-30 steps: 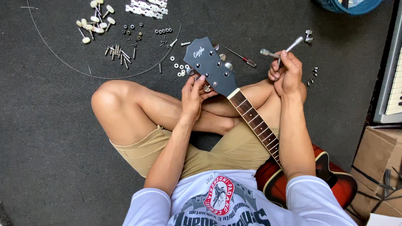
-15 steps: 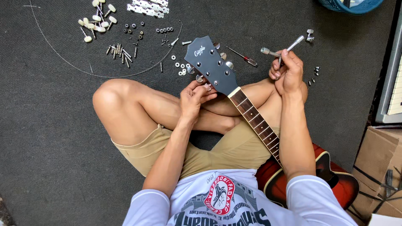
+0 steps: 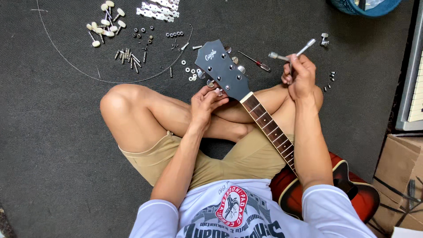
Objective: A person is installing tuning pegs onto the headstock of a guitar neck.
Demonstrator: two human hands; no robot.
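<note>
I sit cross-legged with a guitar across my lap, its red sunburst body (image 3: 339, 189) at lower right and its dark headstock (image 3: 222, 68) pointing up and left. My left hand (image 3: 205, 100) pinches a small tuner part at the headstock's lower left edge. Off to the right of the neck (image 3: 269, 130), my right hand (image 3: 300, 76) is closed around a metal T-shaped socket wrench (image 3: 294, 53).
On the dark mat lie white tuner knobs (image 3: 105, 23), metal tuner plates (image 3: 157, 9), screws and posts (image 3: 130, 56), washers (image 3: 190, 70), a red-handled screwdriver (image 3: 256, 61), a loose string (image 3: 88, 75), small parts (image 3: 329, 80). A cardboard box (image 3: 403, 176) stands right, a blue basket (image 3: 363, 5) top right.
My view has shifted slightly; my left-hand fingers have adjusted at the headstock edge. My right hand keeps the wrench in about the same place.
</note>
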